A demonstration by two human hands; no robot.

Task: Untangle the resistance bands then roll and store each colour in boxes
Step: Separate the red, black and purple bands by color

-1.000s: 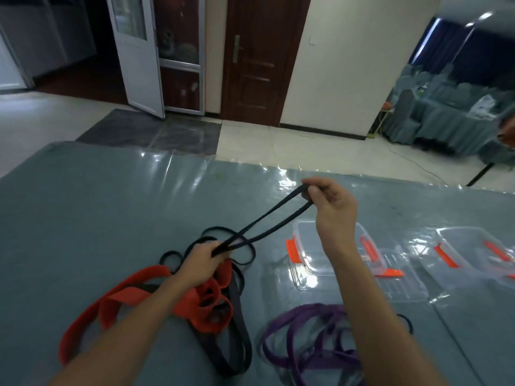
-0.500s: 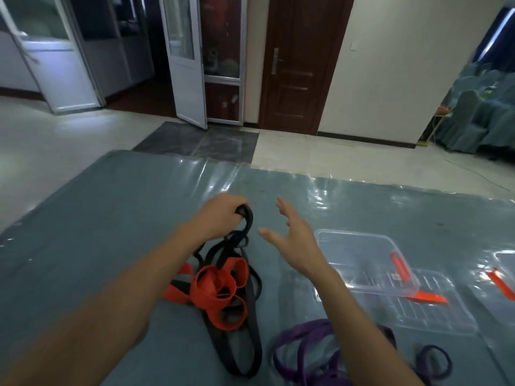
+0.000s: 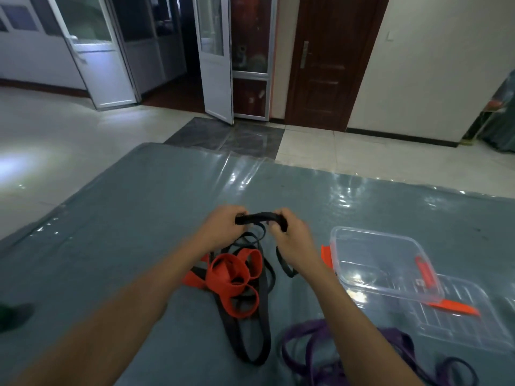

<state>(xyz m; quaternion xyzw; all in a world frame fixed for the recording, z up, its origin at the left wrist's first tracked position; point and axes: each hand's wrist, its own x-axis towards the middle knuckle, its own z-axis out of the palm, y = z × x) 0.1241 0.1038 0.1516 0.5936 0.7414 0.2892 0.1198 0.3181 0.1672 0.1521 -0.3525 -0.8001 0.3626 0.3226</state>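
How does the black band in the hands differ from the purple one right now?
The black band is gripped by the left hand and right hand and partly lifted; the purple band lies untouched on the table. Black strands run into loops of the red band; the purple band lies apart from that pile. Neither is in the box.

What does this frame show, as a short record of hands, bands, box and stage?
hands: left hand and right hand both grip the black band, a short stretch between them
red band: on table, looped among black strands
purple band: loose heap, near edge
box: open, holds no band
lid: flat beside box
stage: untangling; nothing stored
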